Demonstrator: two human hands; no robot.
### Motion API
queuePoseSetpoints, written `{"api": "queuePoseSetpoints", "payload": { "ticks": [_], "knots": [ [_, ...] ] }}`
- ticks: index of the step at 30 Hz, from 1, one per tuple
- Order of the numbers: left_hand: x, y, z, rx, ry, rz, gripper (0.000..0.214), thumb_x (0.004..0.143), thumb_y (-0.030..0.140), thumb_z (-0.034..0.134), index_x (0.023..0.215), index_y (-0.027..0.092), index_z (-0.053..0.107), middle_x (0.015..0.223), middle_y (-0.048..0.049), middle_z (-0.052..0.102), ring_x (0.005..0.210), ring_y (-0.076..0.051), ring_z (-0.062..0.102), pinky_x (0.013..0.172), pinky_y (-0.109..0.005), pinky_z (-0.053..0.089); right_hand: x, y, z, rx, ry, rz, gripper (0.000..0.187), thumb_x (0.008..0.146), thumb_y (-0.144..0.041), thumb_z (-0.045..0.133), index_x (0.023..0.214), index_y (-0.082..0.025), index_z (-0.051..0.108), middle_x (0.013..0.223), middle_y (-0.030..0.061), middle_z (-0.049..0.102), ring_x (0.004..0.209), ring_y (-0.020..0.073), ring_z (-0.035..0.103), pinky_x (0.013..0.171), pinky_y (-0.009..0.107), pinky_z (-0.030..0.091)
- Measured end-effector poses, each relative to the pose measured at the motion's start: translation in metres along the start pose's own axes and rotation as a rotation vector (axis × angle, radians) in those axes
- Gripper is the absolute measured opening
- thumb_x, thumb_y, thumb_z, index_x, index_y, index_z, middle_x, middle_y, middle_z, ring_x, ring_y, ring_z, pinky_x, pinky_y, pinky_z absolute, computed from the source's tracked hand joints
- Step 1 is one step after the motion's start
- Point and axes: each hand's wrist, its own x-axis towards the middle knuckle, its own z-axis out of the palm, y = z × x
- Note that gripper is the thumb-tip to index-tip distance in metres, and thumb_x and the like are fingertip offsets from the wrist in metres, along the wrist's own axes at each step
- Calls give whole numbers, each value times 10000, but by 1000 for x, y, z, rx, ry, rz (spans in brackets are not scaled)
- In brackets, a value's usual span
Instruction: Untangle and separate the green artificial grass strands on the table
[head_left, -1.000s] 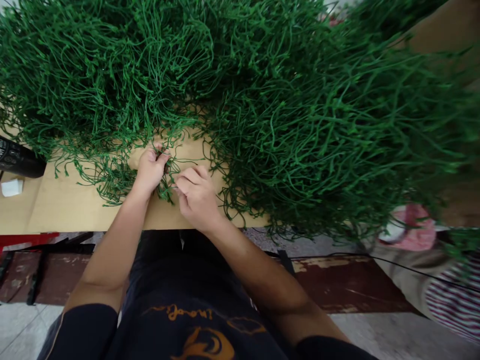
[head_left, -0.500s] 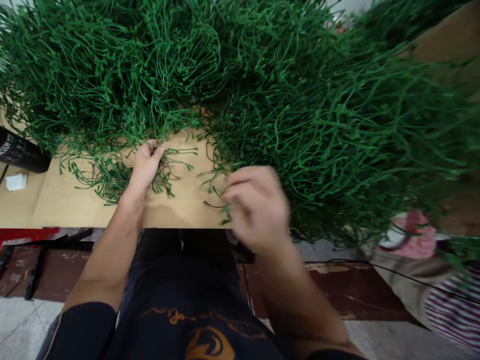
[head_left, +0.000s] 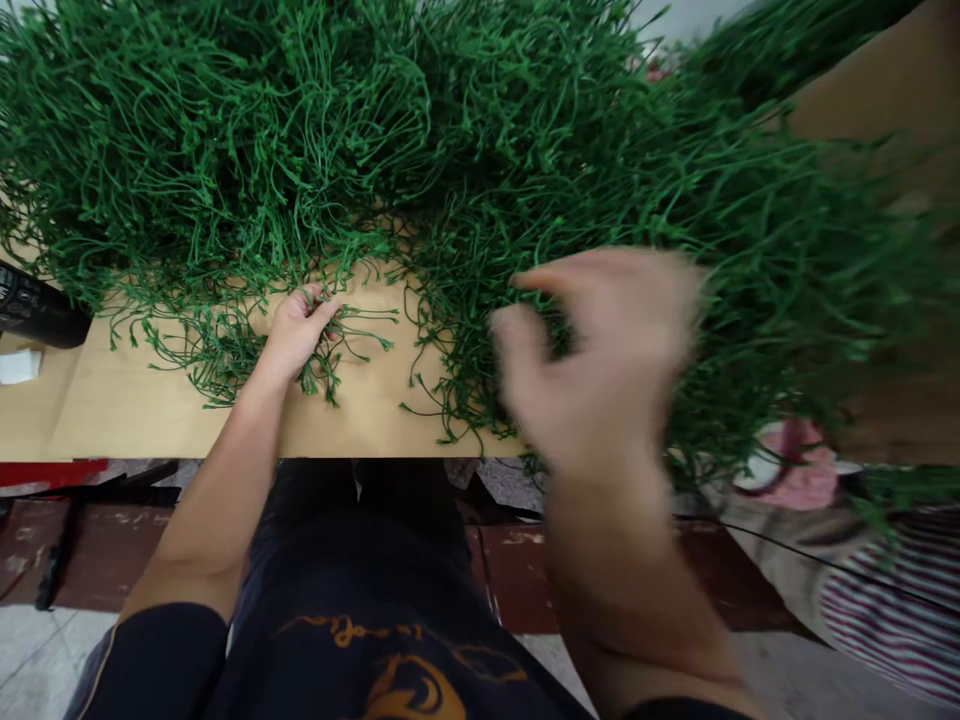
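Note:
My left hand [head_left: 300,330] is closed around a small bunch of thin green plastic stems [head_left: 364,318], low over the cardboard-coloured tabletop [head_left: 367,420]. Stem tips stick out past its thumb, and more stems [head_left: 221,355] lie under and left of the wrist. Over the right-hand heap of green stems [head_left: 480,270] my right hand [head_left: 600,350] is raised, smeared by motion. Its thumb and fingers stand apart in a wide curve, and nothing shows between them.
A large heap of green stems [head_left: 225,130] covers the back of the table. At the left edge lie a black cylinder [head_left: 37,308] with white print and a white scrap [head_left: 20,366]. A pink item [head_left: 802,470] and striped cloth [head_left: 885,600] are at lower right.
My right hand has swung right and up, from the edge of the right-hand heap to above it, and its fingers have spread. The left hand stays closed on its bunch.

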Motion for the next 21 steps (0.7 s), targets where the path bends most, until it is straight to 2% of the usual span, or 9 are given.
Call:
{"api": "queuePoseSetpoints", "payload": {
  "ticks": [2,4,6,9,13,17,21],
  "knots": [
    [0,-1,0,0,-13,10,192,753,141,628,674,154,455,580,58,438,498,-42,428,466,-159,432,22,-21,40,-25,-14,48,310,897,-403,418,1003,-155,571,993,129,560,964,250,487,792,397,409],
    [0,-1,-1,-2,-11,9,206,760,146,623,658,157,444,571,56,440,496,-45,430,469,-163,423,32,-29,76,-32,-16,69,295,894,-386,427,937,-140,583,935,124,585,915,243,504,787,393,419],
    [0,-1,0,-8,-5,-3,215,765,132,612,646,158,435,562,56,442,490,-45,427,465,-162,412,34,-31,96,-9,6,68,267,907,-332,401,864,-145,586,847,101,596,836,219,517,760,375,428],
    [1,0,1,-24,-25,-31,213,764,94,599,656,163,428,548,61,442,478,-42,418,457,-152,380,34,-32,98,69,119,18,262,917,-286,366,817,-168,577,828,78,603,800,192,522,746,354,440],
    [2,-2,3,-43,-63,-51,217,778,60,568,671,169,414,524,74,401,443,-32,370,450,-150,322,35,-37,90,187,262,-70,201,909,-254,395,860,-184,577,1019,79,624,948,186,546,853,369,442],
    [3,-5,7,-53,3,-4,220,786,22,538,686,168,408,551,75,401,474,-29,388,509,-155,329,35,-40,98,344,269,-158,185,904,-203,394,888,-177,576,1004,73,653,1012,172,554,902,351,442],
    [5,-7,13,2,44,-4,240,791,-14,499,682,172,395,526,78,395,485,-41,408,555,-177,341,27,-43,101,402,267,-160,168,884,-158,405,783,-172,538,834,58,658,816,148,574,758,316,456]
  ]
}}
